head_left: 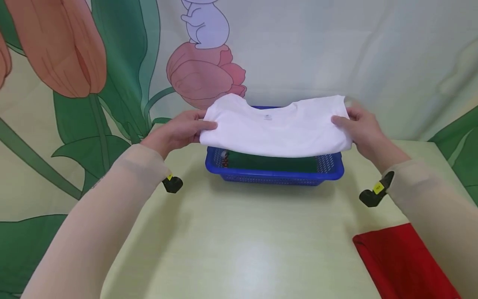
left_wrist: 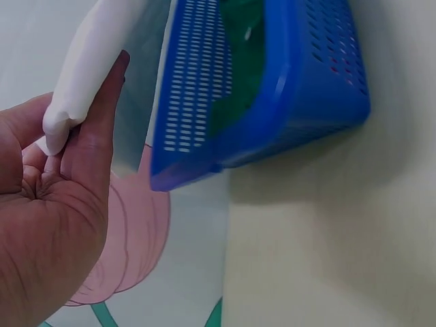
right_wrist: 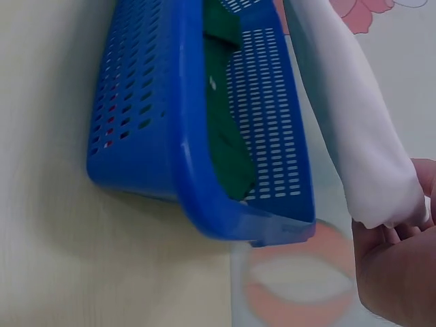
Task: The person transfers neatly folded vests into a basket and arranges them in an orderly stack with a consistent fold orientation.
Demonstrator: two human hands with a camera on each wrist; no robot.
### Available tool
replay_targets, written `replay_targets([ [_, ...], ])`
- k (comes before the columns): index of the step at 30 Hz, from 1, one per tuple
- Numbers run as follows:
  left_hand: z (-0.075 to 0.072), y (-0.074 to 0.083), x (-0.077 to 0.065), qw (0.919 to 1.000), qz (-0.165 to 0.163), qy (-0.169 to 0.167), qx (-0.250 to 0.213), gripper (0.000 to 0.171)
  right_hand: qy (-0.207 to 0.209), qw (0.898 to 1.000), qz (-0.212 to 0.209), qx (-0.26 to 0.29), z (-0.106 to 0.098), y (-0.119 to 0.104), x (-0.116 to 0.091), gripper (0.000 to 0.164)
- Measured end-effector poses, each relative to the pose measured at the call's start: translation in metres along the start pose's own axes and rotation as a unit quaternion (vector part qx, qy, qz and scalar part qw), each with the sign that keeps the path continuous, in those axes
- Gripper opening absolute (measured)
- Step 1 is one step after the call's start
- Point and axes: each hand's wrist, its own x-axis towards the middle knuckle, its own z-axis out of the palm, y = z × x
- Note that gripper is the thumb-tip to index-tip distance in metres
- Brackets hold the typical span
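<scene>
- Nearest us, taking the blue basket [head_left: 274,176] as the middle of a clock, we saw a folded red cloth [head_left: 403,261] between 4 and 5 o'clock, partly hidden by the right sleeve [head_left: 429,195]; the left sleeve [head_left: 93,224] came in from 8 o'clock.
- Under these we had a pale table [head_left: 239,228], bare at 6 o'clock, with a small black device [head_left: 172,185] at the left cuff and another at the right.
- Farther on, the basket stood upright on the table, and we saw green cloth [head_left: 269,162] inside it.
- Above the basket we saw the white shirt [head_left: 276,133], folded into a wide band and held off the table, hiding the basket's far part from us; its neckline lay at 12 o'clock.
- The left hand [head_left: 177,131] grasped the shirt's 9 o'clock end, thumb in front and fingers behind.
- The right hand [head_left: 366,128] pinched its 3 o'clock end, thumb also in front.
- Farthest away we faced a printed curtain [head_left: 317,50], with an orange tulip [head_left: 71,54] at 10 o'clock and a white animal figure [head_left: 207,25] at 11.
</scene>
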Motion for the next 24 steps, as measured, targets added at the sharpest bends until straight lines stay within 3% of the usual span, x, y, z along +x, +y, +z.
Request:
replay_targets([
  [8,0.008,-0.009,0.006,0.9985,-0.035,0.002,0.042,0.056,-0.013,0.999,-0.017,-0.028,0.009,0.01,0.006,0.063],
  [14,0.014,-0.011,0.012,0.9957,-0.042,-0.003,0.082,0.055,-0.028,0.998,-0.015,-0.062,0.009,0.016,0.009,0.061],
  [24,0.025,-0.011,0.019,0.9842,-0.058,-0.016,0.166,0.057,-0.056,0.989,-0.034,-0.13,0.01,0.021,0.011,0.054],
])
